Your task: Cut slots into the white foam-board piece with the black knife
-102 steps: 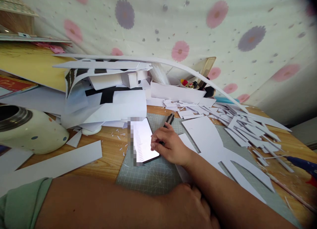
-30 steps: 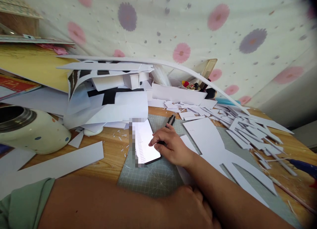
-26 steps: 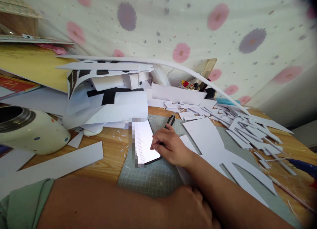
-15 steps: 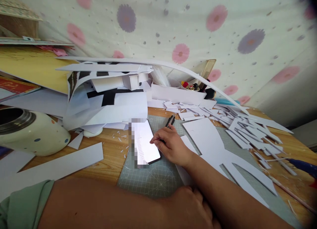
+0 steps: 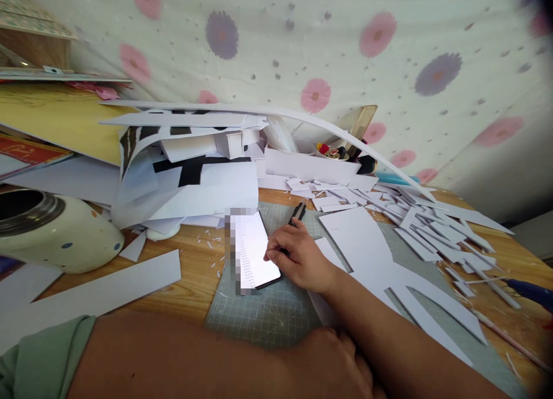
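I sit at a wooden table (image 5: 194, 272), its grain showing at the left and far right of the frame. A grey-green cutting mat (image 5: 263, 318) covers the centre and runs to the lower right. A pale sheet printed with pink and purple flowers (image 5: 259, 25) fills the top, and a yellow sheet (image 5: 64, 114) leans at the upper left. White offcuts (image 5: 425, 229) heap up at the right, near a blue tool (image 5: 529, 292) at the edge.

At the left, a cream, spotted flask (image 5: 86, 243) shows a metal-rimmed, open mouth, dark inside. Behind the mat, a long white box (image 5: 311, 163) has clear plastic (image 5: 279, 133) at its left end; above its right part, a round cup (image 5: 332, 150) holds small red, yellow and dark pieces. I can't tell whether that cup stands in the box or behind it.

My phone (image 5: 261, 252) lies on the mat at mid-frame, screen lit. My right hand (image 5: 298, 255) is bent loosely over its right edge; a knife (image 5: 298, 212) runs beneath, and I can't tell whether I grip it. My left hand (image 5: 328, 358) is curled by my right forearm at bottom centre, its grip hidden.
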### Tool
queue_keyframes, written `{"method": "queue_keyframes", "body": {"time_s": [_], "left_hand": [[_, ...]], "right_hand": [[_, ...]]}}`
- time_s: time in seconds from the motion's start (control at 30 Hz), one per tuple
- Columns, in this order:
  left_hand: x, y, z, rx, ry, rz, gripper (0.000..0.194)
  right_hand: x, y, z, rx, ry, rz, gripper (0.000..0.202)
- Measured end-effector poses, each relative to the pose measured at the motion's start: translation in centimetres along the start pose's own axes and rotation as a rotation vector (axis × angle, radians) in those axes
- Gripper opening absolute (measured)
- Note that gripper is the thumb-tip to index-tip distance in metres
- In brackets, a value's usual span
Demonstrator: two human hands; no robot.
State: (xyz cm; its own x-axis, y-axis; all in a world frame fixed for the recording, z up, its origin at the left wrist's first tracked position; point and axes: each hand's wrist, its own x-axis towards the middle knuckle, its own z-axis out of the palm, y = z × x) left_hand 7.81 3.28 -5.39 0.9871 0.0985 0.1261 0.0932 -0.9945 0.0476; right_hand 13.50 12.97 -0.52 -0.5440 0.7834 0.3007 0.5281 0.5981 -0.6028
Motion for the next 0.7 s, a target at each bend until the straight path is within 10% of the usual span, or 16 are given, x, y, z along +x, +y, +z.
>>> {"method": "queue_keyframes", "body": {"time_s": [0.4,0.7], "left_hand": [[0.0,-0.1,0.1,0.003,0.007,0.008,0.013],[-1.1,-0.2,-4.0,0.030,-0.058,0.012,0.013]], "right_hand": [[-0.1,0.1,0.0,0.045,0.051,-0.008,0.009],[0.1,0.4,0.3,-0.005,0.060,0.025,0.010]]}}
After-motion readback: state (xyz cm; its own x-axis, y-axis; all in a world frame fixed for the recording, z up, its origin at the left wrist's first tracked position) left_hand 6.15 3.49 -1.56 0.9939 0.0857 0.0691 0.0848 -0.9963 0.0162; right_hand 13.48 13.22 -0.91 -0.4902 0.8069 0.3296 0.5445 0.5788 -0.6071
